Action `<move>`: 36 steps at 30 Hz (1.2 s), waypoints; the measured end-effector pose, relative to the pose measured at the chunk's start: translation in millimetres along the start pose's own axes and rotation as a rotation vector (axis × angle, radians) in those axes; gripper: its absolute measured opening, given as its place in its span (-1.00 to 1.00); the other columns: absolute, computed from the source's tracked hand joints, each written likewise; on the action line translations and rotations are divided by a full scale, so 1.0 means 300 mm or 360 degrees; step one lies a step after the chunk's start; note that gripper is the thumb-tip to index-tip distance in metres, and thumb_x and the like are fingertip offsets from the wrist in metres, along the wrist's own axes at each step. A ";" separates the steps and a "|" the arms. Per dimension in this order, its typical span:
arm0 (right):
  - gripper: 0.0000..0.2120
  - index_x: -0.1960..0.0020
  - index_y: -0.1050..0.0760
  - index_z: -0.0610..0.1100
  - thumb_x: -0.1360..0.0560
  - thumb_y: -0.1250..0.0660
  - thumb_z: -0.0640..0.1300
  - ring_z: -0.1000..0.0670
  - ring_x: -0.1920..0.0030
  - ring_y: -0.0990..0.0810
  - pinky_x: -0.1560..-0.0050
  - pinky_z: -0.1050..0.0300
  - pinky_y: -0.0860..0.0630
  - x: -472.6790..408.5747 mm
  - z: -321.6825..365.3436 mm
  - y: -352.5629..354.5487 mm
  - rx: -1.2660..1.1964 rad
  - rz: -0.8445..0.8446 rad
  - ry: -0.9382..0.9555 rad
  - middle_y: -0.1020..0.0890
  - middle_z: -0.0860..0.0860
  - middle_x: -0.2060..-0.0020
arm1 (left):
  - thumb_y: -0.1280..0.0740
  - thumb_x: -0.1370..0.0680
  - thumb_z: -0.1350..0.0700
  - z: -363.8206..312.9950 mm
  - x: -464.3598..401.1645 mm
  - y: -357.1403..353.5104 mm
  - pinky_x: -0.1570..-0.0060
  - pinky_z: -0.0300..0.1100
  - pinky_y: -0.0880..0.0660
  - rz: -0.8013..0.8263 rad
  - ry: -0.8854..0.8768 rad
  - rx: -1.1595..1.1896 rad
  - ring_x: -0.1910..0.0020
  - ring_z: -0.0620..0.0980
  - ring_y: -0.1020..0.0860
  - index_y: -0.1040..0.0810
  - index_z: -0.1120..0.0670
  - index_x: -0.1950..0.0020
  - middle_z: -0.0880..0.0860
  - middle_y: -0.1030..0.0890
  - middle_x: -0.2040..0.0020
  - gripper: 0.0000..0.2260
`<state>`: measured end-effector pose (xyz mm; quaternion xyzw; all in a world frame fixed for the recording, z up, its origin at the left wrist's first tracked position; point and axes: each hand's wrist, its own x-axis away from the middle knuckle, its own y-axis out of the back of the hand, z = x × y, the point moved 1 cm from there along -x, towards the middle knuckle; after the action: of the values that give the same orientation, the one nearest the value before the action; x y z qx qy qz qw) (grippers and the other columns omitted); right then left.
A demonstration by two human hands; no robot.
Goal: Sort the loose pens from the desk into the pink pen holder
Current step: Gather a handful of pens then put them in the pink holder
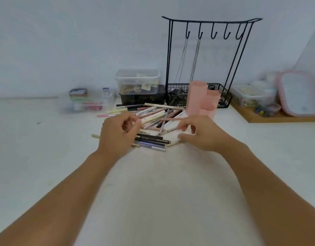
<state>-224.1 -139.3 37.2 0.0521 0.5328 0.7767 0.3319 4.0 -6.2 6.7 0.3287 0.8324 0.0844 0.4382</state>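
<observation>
Fingers (133,124) of left hand (116,134) curled round a cream pen (150,118), lifting one end off the pile of loose pens (153,125) on the white desk (153,192). Right hand (201,134) over the pile's right side, loosely curled, thumb touching another cream pen (173,143), no real grip. Pink pen holder (202,100) upright just behind the pile, in front of a black wire rack (206,68).

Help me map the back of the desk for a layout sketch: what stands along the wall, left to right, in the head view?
Clear organizer tray → clear lidded box → black hook stand → wooden tray → pink-rimmed lid.
</observation>
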 end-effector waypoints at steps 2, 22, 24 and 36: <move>-0.75 -0.11 -0.65 -0.07 -0.46 -0.50 -0.05 0.41 0.20 -0.44 0.20 0.52 -0.35 -0.014 0.021 -0.021 0.0065 0.0087 0.0024 -0.59 0.12 0.08 | -0.46 -0.54 0.14 -0.012 -0.001 -0.007 0.36 -0.33 -0.31 0.0083 -0.0039 -0.0041 0.43 -0.12 -0.42 -0.64 0.00 0.17 -0.06 -0.50 0.43 -0.90; -0.94 -0.03 -0.54 -0.23 -0.59 -0.31 -0.26 0.13 0.36 -0.51 0.34 0.31 -0.46 -0.001 0.156 0.050 -0.1470 -0.0328 -0.0122 -0.60 -0.04 0.26 | -0.41 -0.50 -0.02 -0.138 0.033 -0.025 0.30 -0.24 -0.51 0.0340 0.0204 0.0729 0.26 0.02 -0.61 -0.70 0.08 -0.02 0.05 -0.69 0.23 -0.78; -0.95 -0.03 -0.50 -0.26 -0.60 -0.28 -0.30 0.04 0.36 -0.55 0.38 0.26 -0.49 -0.004 0.212 0.013 -0.1922 -0.0305 -0.0118 -0.60 -0.09 0.30 | -0.42 -0.47 0.03 -0.164 0.042 -0.039 0.36 -0.10 -0.59 0.0558 0.0276 0.0980 0.19 0.17 -0.65 -0.64 0.16 -0.16 0.23 -0.67 0.13 -0.67; -0.89 -0.02 -0.65 -0.07 -0.51 -0.45 -0.08 0.29 0.26 -0.55 0.22 0.45 -0.40 -0.026 0.126 -0.082 -0.0713 -0.0515 -0.0147 -0.68 0.06 0.17 | -0.23 -0.62 0.19 -0.156 0.031 -0.047 0.56 -0.28 -0.16 0.0192 0.0799 0.0900 0.57 -0.15 -0.23 -0.54 0.10 0.14 -0.11 -0.32 0.53 -0.83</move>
<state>-190.2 -108.6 34.2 -0.0731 0.3335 0.8089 0.4788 -43.2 -4.3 22.5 0.4541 0.8834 -0.0452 0.1069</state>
